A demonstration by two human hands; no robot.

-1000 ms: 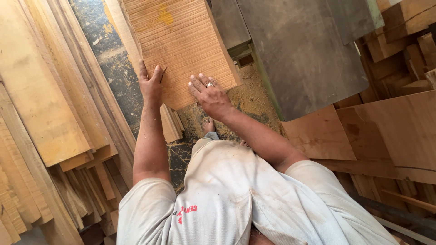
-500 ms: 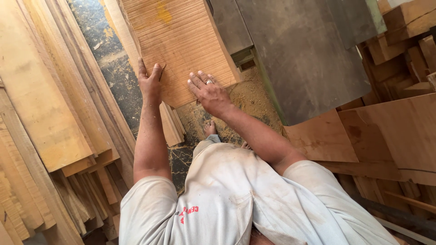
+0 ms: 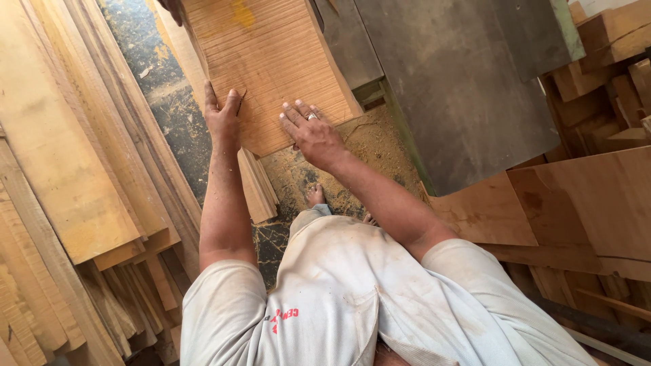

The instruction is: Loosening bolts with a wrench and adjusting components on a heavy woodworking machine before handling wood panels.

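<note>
**A:** What lies furthest left of the hands?

**B:** Well to the left of the left hand, long pale planks lie stacked side by side, running up and away. Between them and the hand shows a strip of dark, stained floor.

**A:** And the left hand itself?

**B:** It is flat and open, fingers straight and pointing away from the body, pressed along the near left edge of a broad ridged wooden board. It grips nothing; it only presses on the wood.

**A:** Where is the board?

**B:** Directly under and ahead of both hands, stretching away from the person out of the top of the view. Its near end sits just beneath the palms, and its far right side runs onto a grey metal machine table.

**A:** The right hand?

**B:** The right hand is spread palm down on the board's near right corner, fingers fanned, a ring on one finger. It is also open, closed around nothing.

**A:** How far along does the work look?

**B:** Judging by position, most of the board lies ahead of the hands, with only the near end left beneath them. Whether the surface is finished I cannot tell.

**A:** What is right of the right hand?

**B:** Sawdust lies just beside it, then the machine table, and further right, wide reddish boards.
</note>
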